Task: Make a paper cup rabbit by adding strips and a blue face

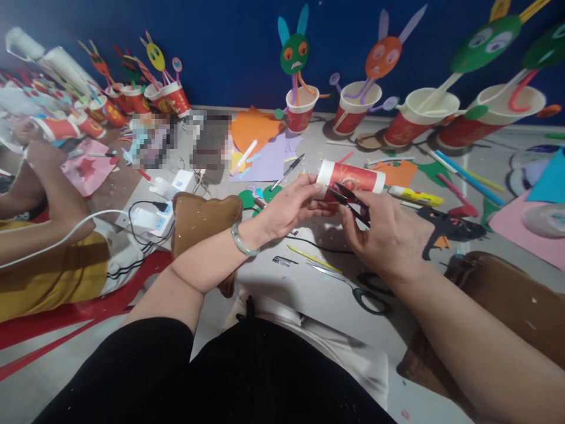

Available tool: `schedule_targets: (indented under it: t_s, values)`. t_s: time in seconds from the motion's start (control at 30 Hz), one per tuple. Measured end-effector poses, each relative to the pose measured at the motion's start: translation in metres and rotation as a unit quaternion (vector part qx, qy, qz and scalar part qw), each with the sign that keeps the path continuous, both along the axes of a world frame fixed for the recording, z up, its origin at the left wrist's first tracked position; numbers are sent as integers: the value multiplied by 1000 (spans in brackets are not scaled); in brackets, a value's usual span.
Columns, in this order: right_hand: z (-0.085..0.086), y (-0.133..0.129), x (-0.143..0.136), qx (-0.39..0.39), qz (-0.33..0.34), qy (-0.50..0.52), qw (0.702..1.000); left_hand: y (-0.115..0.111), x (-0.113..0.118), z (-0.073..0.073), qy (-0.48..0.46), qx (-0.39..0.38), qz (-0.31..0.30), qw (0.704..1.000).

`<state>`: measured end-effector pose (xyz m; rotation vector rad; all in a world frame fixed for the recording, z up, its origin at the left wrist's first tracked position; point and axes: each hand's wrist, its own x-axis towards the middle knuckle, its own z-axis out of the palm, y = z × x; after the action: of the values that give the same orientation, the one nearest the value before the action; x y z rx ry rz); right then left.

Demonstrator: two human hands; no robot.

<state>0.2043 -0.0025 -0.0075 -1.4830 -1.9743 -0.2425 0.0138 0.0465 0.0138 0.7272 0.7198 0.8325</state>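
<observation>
A red and white paper cup (353,175) lies on its side in the air above the table, its rim toward my left hand (295,203). The fingers of that hand are wrapped round the rim end. In my right hand (388,232) is a pair of black tweezers (351,203), whose tips touch or nearly touch the cup's side near the rim. Below my hands, a yellow paper strip (313,257) and scissors (371,299) with dark handles rest on the table. Close to them is a small clip-like metal piece (285,261).
Finished cup figures stand along the blue wall, among them one with a green head (295,54). A yellow cutter knife (417,195) lies right of my cup. Power strips (154,218) with cables sit at the left, beside another person's arm (57,176).
</observation>
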Motion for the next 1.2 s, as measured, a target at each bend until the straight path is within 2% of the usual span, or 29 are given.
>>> schedule_targets:
  t_s: [0.27,0.53,0.83,1.2]
  values:
    - [1,-2,1,-55,-2,18,998,-4,0,-4,2,2,0,1000]
    - [-3,2,-1,3,-16,-21,1000,-9,3,-4,6,0,19,1000]
    - [-3,1,-1,-47,-22,27,998,-10,5,-7,14,13,27,999]
    - [-6,0,-2,-58,-24,39,997,-12,5,-6,20,-10,33,999]
